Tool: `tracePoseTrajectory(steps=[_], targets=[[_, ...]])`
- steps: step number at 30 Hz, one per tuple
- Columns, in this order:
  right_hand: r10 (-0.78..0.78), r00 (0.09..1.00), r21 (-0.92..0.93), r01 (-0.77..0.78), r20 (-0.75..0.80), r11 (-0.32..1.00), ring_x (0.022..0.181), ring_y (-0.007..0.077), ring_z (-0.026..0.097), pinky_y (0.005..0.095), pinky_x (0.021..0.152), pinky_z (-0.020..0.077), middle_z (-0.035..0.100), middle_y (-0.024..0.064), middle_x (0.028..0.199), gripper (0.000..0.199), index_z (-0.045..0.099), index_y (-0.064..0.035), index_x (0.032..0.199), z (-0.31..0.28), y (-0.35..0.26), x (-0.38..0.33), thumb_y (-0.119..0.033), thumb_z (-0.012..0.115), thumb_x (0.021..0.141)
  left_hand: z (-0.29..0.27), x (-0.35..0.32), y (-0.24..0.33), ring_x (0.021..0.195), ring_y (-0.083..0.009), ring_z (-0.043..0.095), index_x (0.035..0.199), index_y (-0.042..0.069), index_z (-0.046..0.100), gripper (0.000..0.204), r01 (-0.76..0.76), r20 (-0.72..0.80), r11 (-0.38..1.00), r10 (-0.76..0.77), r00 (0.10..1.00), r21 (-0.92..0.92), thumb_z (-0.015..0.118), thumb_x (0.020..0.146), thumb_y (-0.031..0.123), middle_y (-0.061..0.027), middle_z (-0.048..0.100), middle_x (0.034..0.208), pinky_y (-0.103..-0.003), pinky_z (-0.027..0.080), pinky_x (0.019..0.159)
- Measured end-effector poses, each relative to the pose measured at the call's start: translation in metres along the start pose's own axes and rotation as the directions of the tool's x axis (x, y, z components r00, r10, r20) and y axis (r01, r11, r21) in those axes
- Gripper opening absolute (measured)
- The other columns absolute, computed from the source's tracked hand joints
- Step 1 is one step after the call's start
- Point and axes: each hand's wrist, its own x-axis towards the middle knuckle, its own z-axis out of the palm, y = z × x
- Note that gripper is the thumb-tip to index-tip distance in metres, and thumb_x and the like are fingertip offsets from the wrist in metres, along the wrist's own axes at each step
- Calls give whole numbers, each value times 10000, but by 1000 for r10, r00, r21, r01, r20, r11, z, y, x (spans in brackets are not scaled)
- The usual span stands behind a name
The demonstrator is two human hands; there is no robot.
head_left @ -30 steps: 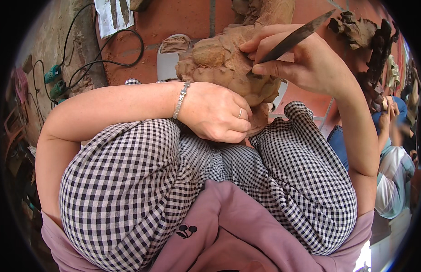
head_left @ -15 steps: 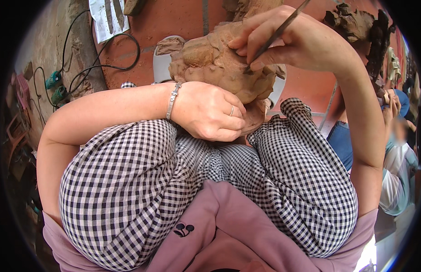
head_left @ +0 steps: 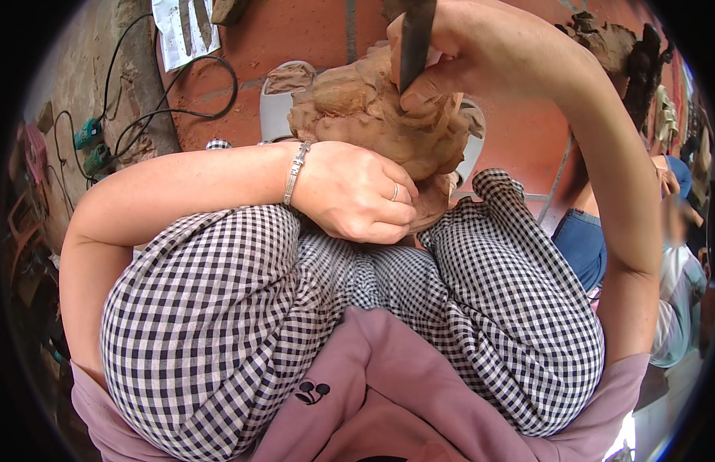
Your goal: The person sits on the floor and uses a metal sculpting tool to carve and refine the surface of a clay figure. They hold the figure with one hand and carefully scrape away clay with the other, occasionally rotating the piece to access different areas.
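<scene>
Black-and-white checked trousers (head_left: pixel 203 323) lie nearest; beyond, the curled left hand (head_left: pixel 357 192), its hold unclear, meets a brown, knobbly wood-like carving (head_left: pixel 407 142) before the knees. The right hand (head_left: pixel 481 58), grip pinching a dark, flat metal blade (head_left: pixel 417 46), has shifted farther out, apparently to another spot.

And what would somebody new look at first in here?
Probably the big black-and-white checked trousers, filling the middle of the picture. Next, the bumpy brown carving beyond them, at upper centre. Then the dark flat tool in the right fingers, at the top just right of centre.
</scene>
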Motion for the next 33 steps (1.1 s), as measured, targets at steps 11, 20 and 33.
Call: tracePoseTrajectory(steps=[11,20,33], targets=[[128,950,114,-99,-286,989,876,170,686,307,745,560,718,66,997,130,714,5,995,35,-6,-10,-65,751,892,3,-1,1,900,-240,708,924,-35,684,153,16,-12,1000,-16,1000,-9,638,873,102,-144,710,982,-360,592,913],[601,425,721,213,-676,660,677,95,675,209,594,545,710,42,806,171,696,28,968,111,-12,-38,-114,772,911,4,0,1,899,-239,713,919,-32,686,150,22,-1,1000,-22,1000,-15,659,867,106,-143,716,975,-361,592,917],[425,634,515,-48,-646,856,890,98,593,242,742,489,621,38,1079,166,714,11,862,105,-10,-38,-75,842,803,2,0,1,912,-236,713,919,-21,694,143,14,10,1000,-14,1000,12,660,863,106,-133,714,976,-355,589,924]])
